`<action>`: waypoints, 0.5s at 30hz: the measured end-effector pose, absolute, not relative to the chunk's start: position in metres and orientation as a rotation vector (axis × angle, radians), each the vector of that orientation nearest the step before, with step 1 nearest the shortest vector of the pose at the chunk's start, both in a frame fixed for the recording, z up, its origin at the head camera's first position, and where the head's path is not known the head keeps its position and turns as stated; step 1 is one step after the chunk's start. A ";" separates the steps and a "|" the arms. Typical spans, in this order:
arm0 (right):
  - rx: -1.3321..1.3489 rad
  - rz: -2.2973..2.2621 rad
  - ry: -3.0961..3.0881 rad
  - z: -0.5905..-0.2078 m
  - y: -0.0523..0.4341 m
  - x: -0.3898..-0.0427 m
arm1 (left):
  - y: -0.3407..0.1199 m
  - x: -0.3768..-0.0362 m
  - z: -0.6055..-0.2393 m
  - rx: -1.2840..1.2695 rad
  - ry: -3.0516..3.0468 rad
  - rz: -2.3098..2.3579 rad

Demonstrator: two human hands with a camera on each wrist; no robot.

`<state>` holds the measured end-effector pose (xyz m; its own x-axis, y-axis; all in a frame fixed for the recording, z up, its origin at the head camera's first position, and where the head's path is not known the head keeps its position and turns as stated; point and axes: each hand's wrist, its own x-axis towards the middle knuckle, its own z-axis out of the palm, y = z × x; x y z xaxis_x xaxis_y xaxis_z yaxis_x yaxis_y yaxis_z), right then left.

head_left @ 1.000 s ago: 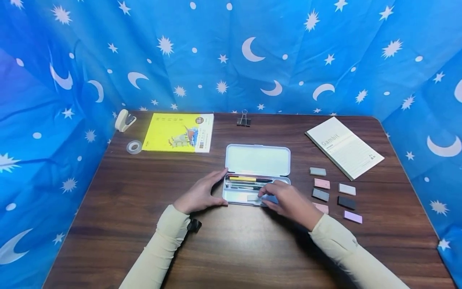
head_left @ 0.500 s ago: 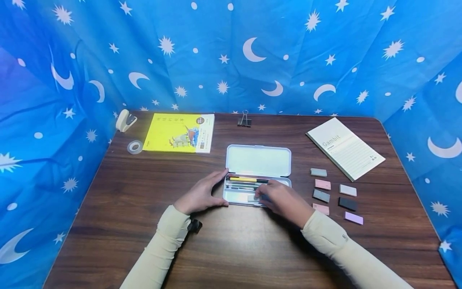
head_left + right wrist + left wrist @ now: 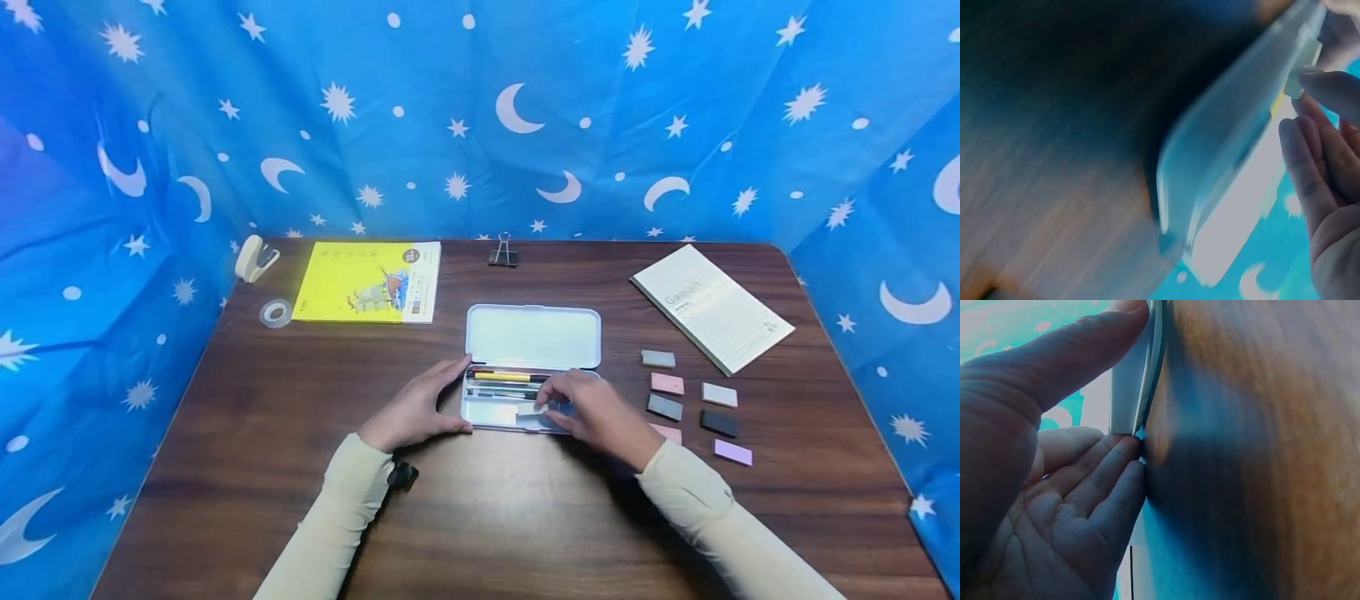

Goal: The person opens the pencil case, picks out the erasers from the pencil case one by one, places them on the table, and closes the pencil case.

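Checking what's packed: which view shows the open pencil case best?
The head view: the pencil case lies whole, lid back, pens inside. The left wrist view shows only an edge; the right wrist view a blurred shell.

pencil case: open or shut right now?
Open. The pencil case has its lid folded back flat on the table, and pens show in the tray.

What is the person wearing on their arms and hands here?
Both arms are in long cream sleeves reaching the wrists. The left hand and right hand are bare, no gloves. A small black device sits under the left wrist. A faint small mark shows on the right sleeve.
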<state>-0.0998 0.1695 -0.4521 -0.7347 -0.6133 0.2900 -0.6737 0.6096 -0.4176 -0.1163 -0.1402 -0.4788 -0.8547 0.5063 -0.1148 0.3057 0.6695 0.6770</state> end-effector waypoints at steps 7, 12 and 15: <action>0.859 0.757 -2.582 -0.437 0.255 -0.092 | -0.141 -0.112 -0.484 0.652 2.599 0.999; 0.557 0.606 -2.621 -0.440 0.350 -0.074 | -0.139 -0.115 -0.484 0.653 2.591 0.989; 0.402 0.586 -2.679 -0.446 0.395 -0.064 | -0.139 -0.117 -0.484 0.650 2.589 0.987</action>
